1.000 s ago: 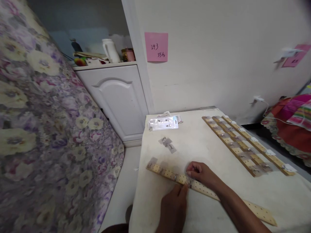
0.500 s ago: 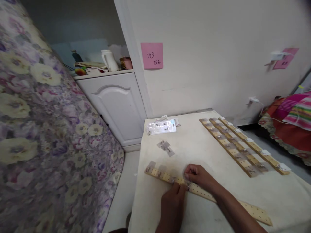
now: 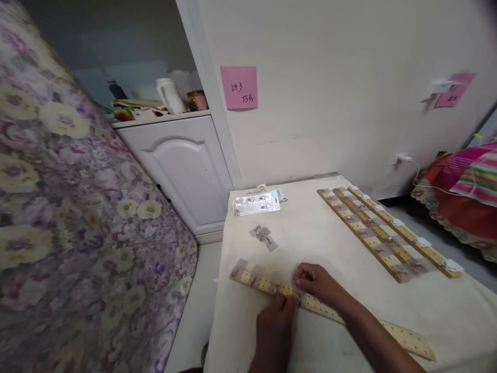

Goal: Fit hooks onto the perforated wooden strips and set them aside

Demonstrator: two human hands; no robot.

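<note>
A pale wooden strip with rows of holes (image 3: 330, 310) lies slantwise across the near part of the table. Clear square adhesive hooks (image 3: 255, 278) with small metal hooks sit along its left half. My left hand (image 3: 275, 324) is closed at the strip's near edge, fingers pressed together on it beside a clear hook (image 3: 297, 296). From the far side, my right hand (image 3: 315, 280) is curled, its thumb and index finger pinched at that hook's upper edge. The fingertips partly hide this clear piece. Several loose clear hooks (image 3: 264, 235) lie beyond the strip.
Blister packaging (image 3: 257, 203) lies at the table's far left corner. On the right, several finished-looking wooden strips (image 3: 359, 230) carry clear and white hooks. A floral curtain (image 3: 85, 217) hangs at left, a white cabinet (image 3: 182, 176) and wall stand behind.
Both hands stay at the same spot on the strip with almost no movement. The whole view shifts slightly as the camera moves.
</note>
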